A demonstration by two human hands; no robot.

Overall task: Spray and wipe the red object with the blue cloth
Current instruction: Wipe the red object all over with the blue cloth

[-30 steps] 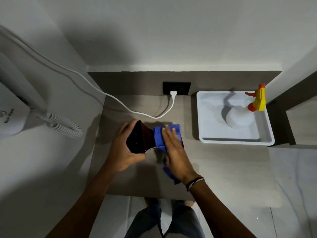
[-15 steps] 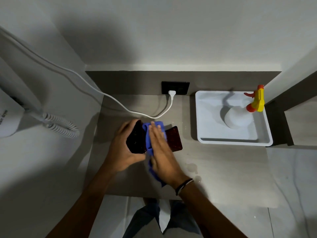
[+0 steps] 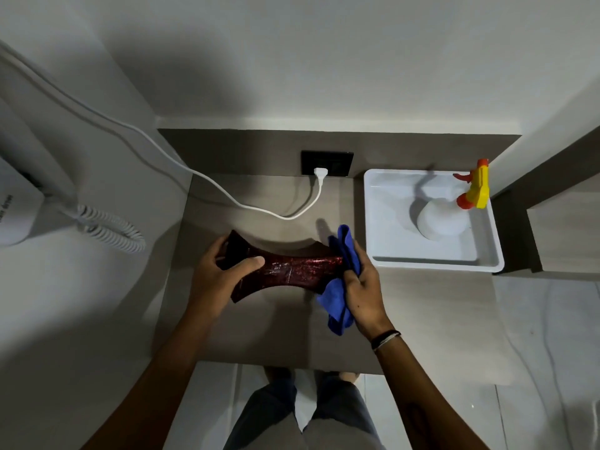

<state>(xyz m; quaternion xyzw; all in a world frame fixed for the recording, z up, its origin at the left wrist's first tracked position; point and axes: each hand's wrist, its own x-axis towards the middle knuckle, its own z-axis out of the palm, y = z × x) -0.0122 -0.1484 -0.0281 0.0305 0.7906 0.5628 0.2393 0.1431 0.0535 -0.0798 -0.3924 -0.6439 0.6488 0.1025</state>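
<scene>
My left hand [image 3: 216, 274]: fingers curled round left end of red object [image 3: 285, 266], thumb on top, lifting it clear of counter [image 3: 422, 316]. My right hand [image 3: 362, 287]: fingers closed on blue cloth [image 3: 342, 280], bunched over object's right end, loose tail hanging toward me. Object's surface glistens, streaked: judged already sprayed, wipe under way. Left end under my fingers judged not yet wiped. Beyond object, right: spray bottle [image 3: 454, 209] upright in white tray [image 3: 435, 263], apart from both hands, spraying step apparently finished.
</scene>
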